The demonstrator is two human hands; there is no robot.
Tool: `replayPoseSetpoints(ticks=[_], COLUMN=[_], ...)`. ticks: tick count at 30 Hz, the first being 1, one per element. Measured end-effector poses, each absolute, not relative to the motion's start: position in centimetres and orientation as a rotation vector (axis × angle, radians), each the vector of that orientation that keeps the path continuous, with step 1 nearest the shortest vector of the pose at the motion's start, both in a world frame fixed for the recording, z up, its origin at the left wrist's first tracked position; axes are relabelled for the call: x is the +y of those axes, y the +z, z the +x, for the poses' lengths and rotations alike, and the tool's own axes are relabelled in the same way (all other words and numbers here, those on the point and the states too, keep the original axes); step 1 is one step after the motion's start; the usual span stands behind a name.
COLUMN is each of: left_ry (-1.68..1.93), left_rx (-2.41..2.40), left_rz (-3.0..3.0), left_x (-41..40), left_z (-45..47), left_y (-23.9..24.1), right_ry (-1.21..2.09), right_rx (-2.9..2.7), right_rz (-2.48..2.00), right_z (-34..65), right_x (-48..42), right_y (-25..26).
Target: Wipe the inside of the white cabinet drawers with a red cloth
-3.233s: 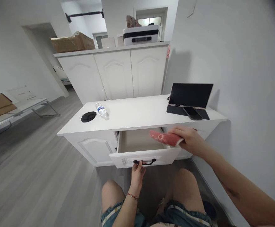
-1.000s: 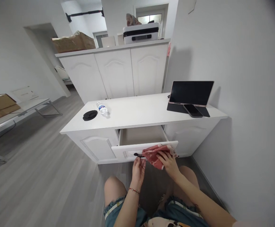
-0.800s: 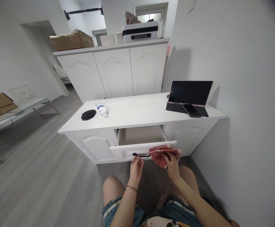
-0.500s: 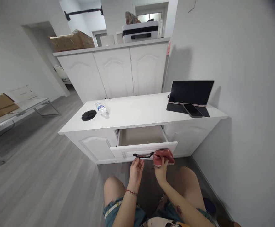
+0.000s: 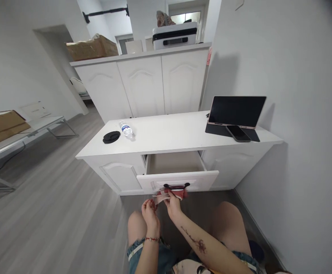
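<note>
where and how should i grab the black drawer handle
Probably at the middle of the handle, from the front, fingers curled behind the bar, since it arches out from the drawer front between two end mounts. The red cloth, held in the right hand, crowds it, so move that aside first.

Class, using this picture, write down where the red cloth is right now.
In the head view, the red cloth is low near the middle, in the right hand, at the black handle of the open drawer.
</note>
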State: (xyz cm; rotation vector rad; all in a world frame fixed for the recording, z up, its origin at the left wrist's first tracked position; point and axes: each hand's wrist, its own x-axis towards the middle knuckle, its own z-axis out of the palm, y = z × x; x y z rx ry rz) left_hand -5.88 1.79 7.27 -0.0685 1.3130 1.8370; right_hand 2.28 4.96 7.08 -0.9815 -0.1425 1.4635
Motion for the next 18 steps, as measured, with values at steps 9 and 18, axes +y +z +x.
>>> replayPoseSetpoints(ticks=[9, 18], left_ry=[1.762, 1.681], left_rx=[1.373, 1.257], left_rz=[-0.084, -0.043], left_x=[0.6, 1.1], left_z=[-6.8, -5.1], left_y=[5.1, 6.8], right_ry=[1.917, 1.964], right_rx=[0.134, 0.378], right_rz=[-0.590, -0.480], right_z=[-0.3, 6.0], right_x=[5.2, 4.5], right_y=[13.8, 16.7])
